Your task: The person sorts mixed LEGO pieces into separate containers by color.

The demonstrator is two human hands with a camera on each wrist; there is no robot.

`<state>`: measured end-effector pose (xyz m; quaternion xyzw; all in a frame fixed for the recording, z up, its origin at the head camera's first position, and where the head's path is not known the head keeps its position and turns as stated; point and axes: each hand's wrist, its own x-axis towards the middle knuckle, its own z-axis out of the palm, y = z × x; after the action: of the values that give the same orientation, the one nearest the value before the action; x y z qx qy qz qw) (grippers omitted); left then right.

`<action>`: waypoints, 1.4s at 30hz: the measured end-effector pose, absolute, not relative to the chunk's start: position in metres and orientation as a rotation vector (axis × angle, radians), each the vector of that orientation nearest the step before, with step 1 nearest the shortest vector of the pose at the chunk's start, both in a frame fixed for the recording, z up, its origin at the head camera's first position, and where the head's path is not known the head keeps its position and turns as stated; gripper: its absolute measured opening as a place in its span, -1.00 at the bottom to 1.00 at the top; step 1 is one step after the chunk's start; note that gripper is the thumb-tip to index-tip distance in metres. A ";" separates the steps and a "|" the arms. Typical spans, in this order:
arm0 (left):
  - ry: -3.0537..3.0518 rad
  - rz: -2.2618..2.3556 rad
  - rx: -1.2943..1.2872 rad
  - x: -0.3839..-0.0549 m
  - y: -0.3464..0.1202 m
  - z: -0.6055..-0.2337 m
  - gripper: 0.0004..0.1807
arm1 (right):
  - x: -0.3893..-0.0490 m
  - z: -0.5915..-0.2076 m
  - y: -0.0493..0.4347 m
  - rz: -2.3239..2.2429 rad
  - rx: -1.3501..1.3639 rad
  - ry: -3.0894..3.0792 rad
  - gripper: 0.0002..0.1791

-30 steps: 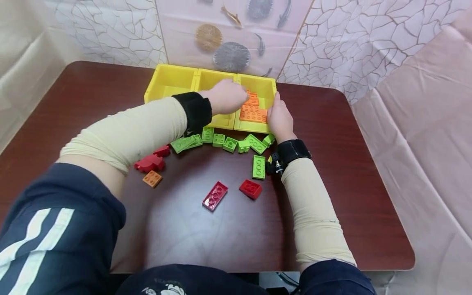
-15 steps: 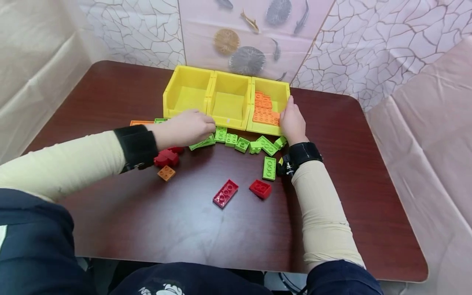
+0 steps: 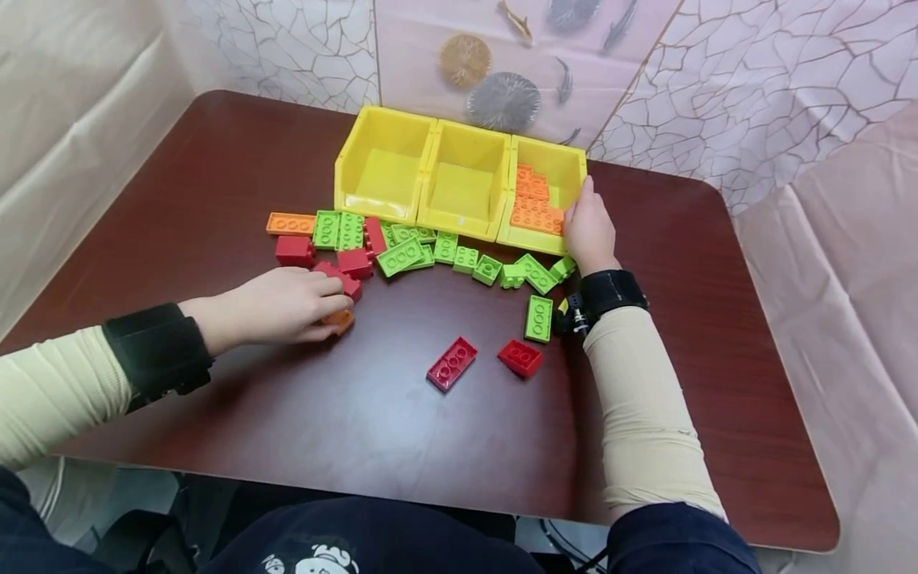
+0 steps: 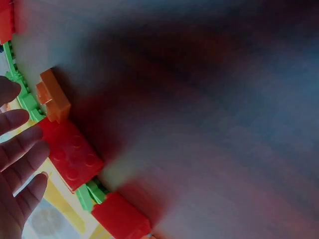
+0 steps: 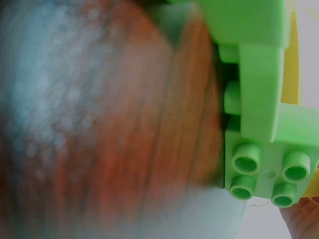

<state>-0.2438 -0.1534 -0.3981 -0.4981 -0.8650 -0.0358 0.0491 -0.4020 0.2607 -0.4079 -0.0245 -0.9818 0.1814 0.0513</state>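
My left hand (image 3: 276,307) reaches over a small orange brick (image 3: 340,320) at the left of the table, fingertips right at it. In the left wrist view its fingers (image 4: 25,159) are spread beside that brick (image 4: 56,97) and a red brick (image 4: 72,154). My right hand (image 3: 591,233) grips the right side wall of the yellow bin (image 3: 578,159), thumb towards the inside. Orange bricks (image 3: 534,203) lie together in this right-hand compartment. In the right wrist view, green bricks (image 5: 266,164) hide most of my right hand (image 5: 301,219).
The left compartment (image 3: 383,171) and middle compartment (image 3: 461,187) hold no bricks. Green bricks (image 3: 488,269) and red bricks (image 3: 295,250) line the bin's front, with an orange brick (image 3: 290,223) at the far left. Nearer lie a dark red brick (image 3: 452,364) and a red one (image 3: 520,358).
My left hand has moved from over the bins, left and down, to the small orange brick on the table. My right hand stays on the bin's right side. The head view has shifted.
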 end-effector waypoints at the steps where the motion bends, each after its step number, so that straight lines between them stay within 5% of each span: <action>1: -2.657 -0.107 -1.508 -0.243 -0.154 -0.399 -0.64 | -0.402 -0.407 0.262 0.551 -0.078 -2.988 -0.37; 9: -2.721 -0.086 -1.532 -0.240 -0.156 -0.401 -0.50 | -0.404 -0.407 0.265 0.561 -0.096 -2.997 -0.37; 24: -2.628 -0.101 -1.621 -0.243 -0.139 -0.400 -0.56 | -0.405 -0.405 0.264 0.563 -0.109 -3.024 -0.36; 42: -2.364 -0.133 -1.666 -0.294 -0.035 -0.337 -0.70 | -0.404 -0.407 0.264 0.570 -0.107 -3.004 -0.35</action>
<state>-0.2940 -0.0349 -0.3366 -0.5712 -0.8103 -0.0457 0.1231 -0.4039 0.2645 -0.4066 -0.0351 -0.9811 0.1861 0.0410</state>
